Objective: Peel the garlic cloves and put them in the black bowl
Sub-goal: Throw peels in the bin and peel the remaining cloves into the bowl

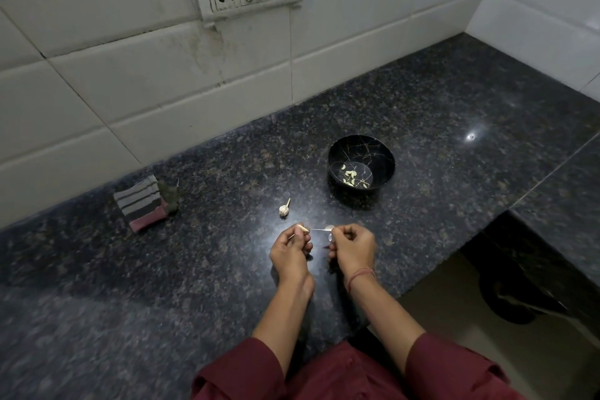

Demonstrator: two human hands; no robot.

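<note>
While the left hand [290, 251] pinches a garlic clove [303, 229] between thumb and curled fingertips, the right hand [352, 248] is curled too and grips the end of a thin strip of skin [319, 230] that runs from the clove towards the right. Both hands hover just above the near part of the counter [194, 269], close together, so the step in hand looks like stripping the skin off this clove.

To do it well, I would hold the clove firmly by its near end and draw the strip along its length, not across it, so the skin comes away whole instead of tearing into scraps. A light pinch should be enough, since a hard squeeze could bruise the clove or shoot it out of the fingers. Any bits that cling are best rubbed off with the thumb before the clove goes in the bowl.

That clove is small, slim and pale yellow, tapering to a point at its far end. How much skin is left on its hidden side I cannot tell.

Farther off and to the right stands the black bowl [360, 147], upright, with a small heap of peeled cloves [352, 176] on its bottom. Just beyond the left hand lies what is left of the garlic head [283, 209], small and whitish, its stalk pointing away
</note>
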